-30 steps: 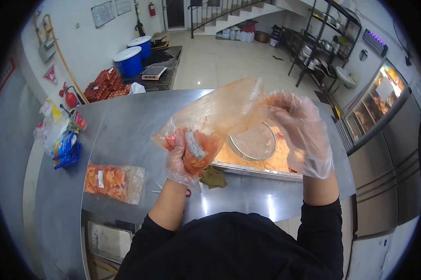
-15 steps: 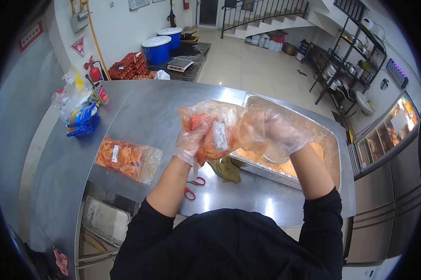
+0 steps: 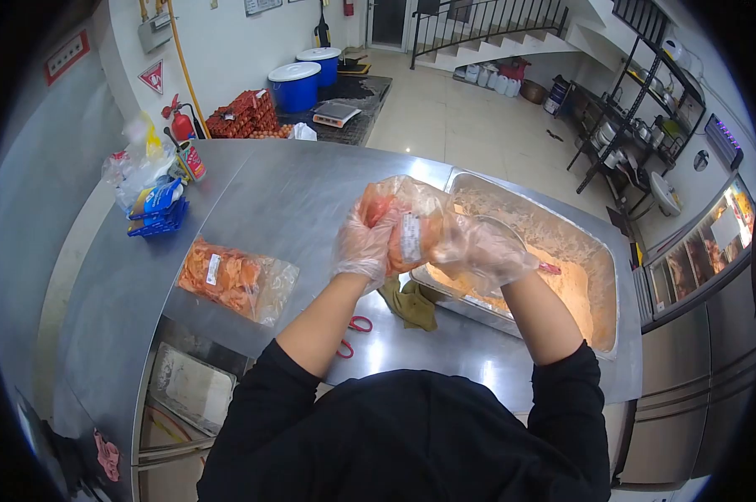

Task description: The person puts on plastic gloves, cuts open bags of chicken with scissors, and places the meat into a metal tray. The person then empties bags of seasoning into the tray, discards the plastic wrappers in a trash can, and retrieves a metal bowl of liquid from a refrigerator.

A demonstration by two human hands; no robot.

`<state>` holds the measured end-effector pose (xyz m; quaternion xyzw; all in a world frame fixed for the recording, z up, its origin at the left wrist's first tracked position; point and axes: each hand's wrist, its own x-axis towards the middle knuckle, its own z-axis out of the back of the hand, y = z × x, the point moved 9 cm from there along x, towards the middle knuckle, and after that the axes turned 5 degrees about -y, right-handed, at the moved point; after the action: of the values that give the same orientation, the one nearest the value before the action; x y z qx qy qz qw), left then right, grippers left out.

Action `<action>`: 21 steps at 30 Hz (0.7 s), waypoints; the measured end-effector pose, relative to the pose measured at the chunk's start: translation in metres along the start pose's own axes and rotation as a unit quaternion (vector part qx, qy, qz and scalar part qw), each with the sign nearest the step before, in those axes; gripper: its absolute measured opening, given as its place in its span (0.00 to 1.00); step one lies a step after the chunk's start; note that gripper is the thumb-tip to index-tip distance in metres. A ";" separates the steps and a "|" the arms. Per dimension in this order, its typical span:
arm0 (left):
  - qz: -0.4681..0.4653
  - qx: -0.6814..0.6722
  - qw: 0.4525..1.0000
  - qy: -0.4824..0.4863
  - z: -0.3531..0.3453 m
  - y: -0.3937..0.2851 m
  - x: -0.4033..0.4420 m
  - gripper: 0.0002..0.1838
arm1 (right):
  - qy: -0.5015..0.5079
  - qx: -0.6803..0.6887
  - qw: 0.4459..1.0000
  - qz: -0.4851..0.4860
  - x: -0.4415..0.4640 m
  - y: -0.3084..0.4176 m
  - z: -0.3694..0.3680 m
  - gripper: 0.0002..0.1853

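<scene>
Head view: where's the bag (image 3: 428,230)?

Held up at the left edge of the tray (image 3: 606,284), partly in front of it. It's clear plastic with orange-red pieces inside and a white label facing up.

And the left hand (image 3: 360,248)?

On the bag's side away from the tray. Its fingers are curled closed around the plastic, gripping it. A clear glove covers it.

The right hand (image 3: 497,251)?

Gloved the same way, above the tray's left part, against the other side of the bag. Plastic and blur cover its fingers, so I can't tell how far they're bent or whether they pinch anything.

What's in the tray?

Orange powder (image 3: 572,289), and a small red thing (image 3: 550,268) just beyond the right hand.

Anything around it?

A green cloth (image 3: 410,306) by its near left corner. Further left of the tray, scissors (image 3: 360,324) with red handles, partly hidden by the left forearm. Well left of the tray, an other bag (image 3: 237,282) lies flat on the steel table (image 3: 311,197), labelled too.
</scene>
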<state>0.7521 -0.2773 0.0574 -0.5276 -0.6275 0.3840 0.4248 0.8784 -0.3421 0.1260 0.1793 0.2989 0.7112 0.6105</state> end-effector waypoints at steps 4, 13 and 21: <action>0.000 -0.042 0.998 0.046 -0.022 0.016 0.007 0.14 | 0.002 0.143 0.989 -0.034 0.004 -0.048 0.003 0.17; 0.178 -0.215 0.946 0.165 -0.065 0.016 -0.015 0.15 | 0.001 0.584 0.811 -0.043 -0.022 -0.083 0.010 0.13; 0.194 -0.284 0.906 0.245 -0.086 0.006 -0.027 0.16 | -0.025 0.617 0.784 -0.070 -0.032 -0.082 0.014 0.17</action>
<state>0.8369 -0.3007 0.0779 -0.8146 -0.4716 0.1227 0.3145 0.9554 -0.3641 0.0875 0.5141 0.6700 0.3254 0.4254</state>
